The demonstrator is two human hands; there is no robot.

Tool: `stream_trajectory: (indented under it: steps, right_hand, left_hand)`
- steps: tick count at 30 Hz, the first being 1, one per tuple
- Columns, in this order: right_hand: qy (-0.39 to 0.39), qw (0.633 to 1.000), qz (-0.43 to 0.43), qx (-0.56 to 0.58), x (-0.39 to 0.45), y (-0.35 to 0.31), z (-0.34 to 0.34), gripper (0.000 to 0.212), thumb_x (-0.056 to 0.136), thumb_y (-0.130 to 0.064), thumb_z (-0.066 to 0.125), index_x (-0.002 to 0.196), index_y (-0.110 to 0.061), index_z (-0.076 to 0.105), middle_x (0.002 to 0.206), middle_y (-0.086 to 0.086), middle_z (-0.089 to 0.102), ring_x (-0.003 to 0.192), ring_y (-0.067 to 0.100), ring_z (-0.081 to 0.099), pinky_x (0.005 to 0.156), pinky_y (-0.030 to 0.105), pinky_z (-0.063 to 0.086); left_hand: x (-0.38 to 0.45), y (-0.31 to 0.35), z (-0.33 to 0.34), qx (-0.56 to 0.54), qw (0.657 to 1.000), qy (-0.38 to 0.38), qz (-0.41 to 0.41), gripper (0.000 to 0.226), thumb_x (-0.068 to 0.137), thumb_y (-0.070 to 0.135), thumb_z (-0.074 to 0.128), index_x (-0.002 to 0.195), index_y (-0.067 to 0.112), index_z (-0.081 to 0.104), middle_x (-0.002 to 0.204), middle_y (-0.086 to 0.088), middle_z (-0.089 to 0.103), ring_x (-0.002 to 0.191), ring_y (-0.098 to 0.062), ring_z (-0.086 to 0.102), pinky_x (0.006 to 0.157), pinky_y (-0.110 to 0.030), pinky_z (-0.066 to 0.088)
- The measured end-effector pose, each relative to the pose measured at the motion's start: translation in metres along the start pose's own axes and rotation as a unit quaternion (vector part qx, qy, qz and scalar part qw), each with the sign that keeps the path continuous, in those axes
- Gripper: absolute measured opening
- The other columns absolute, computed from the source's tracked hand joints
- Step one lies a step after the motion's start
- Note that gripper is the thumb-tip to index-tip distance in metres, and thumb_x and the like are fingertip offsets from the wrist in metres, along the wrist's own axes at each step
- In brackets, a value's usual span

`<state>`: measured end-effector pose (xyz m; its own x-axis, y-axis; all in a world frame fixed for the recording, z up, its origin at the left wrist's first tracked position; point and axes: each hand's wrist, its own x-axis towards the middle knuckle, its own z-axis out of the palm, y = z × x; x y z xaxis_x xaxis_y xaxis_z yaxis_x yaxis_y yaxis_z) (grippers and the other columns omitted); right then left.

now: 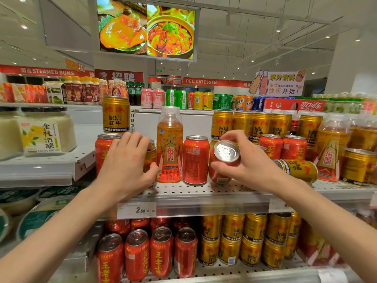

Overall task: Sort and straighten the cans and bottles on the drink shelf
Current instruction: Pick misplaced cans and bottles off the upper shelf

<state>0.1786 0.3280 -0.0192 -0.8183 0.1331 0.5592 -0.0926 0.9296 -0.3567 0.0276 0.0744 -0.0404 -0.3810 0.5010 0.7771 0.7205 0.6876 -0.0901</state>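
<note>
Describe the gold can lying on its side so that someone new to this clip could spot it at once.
Start at the perforated upper shelf with the price tag. Follow it right, past the right hand gripping a tilted red can. Just beyond that wrist lies the toppled gold can, the only gold can on its side; the others stand upright.

gold can mostly hidden by left hand

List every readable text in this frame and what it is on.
"RedBull": gold can stacked on the red cans
"2.60": shelf-edge price tag
"STEAMED BUNS": red banner
"DELICATESSEN": red banner
Small print on the red cans, the orange bottle and the other tags is too blurred to read.
</note>
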Motion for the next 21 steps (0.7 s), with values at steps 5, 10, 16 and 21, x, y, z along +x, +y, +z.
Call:
stream_trajectory:
  steps: [5, 10, 16, 21]
  right_hand:
    - [0.011, 0.994, 0.090, 0.057, 0.013, 0.003, 0.010, 0.072, 0.089, -0.065, 0.056, 0.146, -0.029, 0.031, 0.137, -0.001, 0.058, 0.115, 0.017, 0.062, 0.097, 0.041, 0.056]
    - [0.029, 0.989, 0.141, 0.030, 0.014, -0.002, 0.022, 0.089, 0.086, -0.072, 0.053, 0.155, -0.027, 0.019, 0.142, 0.005, 0.057, 0.120, 0.025, 0.062, 0.098, 0.046, 0.055]
    - [0.037, 0.986, 0.161, 0.036, 0.008, 0.000, 0.028, 0.102, 0.083, -0.074, 0.057, 0.159, -0.027, 0.008, 0.145, 0.004, 0.057, 0.125, 0.028, 0.060, 0.104, 0.050, 0.049]
    - [0.047, 0.979, 0.173, 0.099, -0.003, 0.001, 0.036, 0.106, 0.082, -0.069, 0.064, 0.160, -0.033, 0.001, 0.152, -0.002, 0.047, 0.130, 0.023, 0.055, 0.106, 0.048, 0.048]
  left_hand:
    - [-0.001, 0.001, 0.000, 0.002, 1.000, -0.005, -0.004, 0.029, 0.078, 0.043, 0.048, 0.092, 0.018, 0.049, 0.091, 0.001, 0.048, 0.088, -0.020, 0.042, 0.079, -0.039, 0.042]
    - [-0.002, 0.002, -0.001, -0.001, 1.000, -0.003, -0.016, 0.028, 0.079, 0.042, 0.050, 0.093, 0.017, 0.049, 0.092, 0.001, 0.047, 0.088, -0.019, 0.041, 0.080, -0.039, 0.041]
    - [-0.006, 0.003, -0.002, -0.002, 1.000, -0.005, -0.025, 0.036, 0.081, 0.045, 0.046, 0.101, 0.015, 0.054, 0.096, 0.000, 0.052, 0.091, -0.020, 0.043, 0.083, -0.040, 0.042]
    - [-0.017, 0.001, -0.001, -0.055, 0.998, -0.024, -0.031, 0.046, 0.084, 0.045, 0.050, 0.119, 0.016, 0.059, 0.114, 0.000, 0.058, 0.109, -0.019, 0.046, 0.093, -0.037, 0.040]
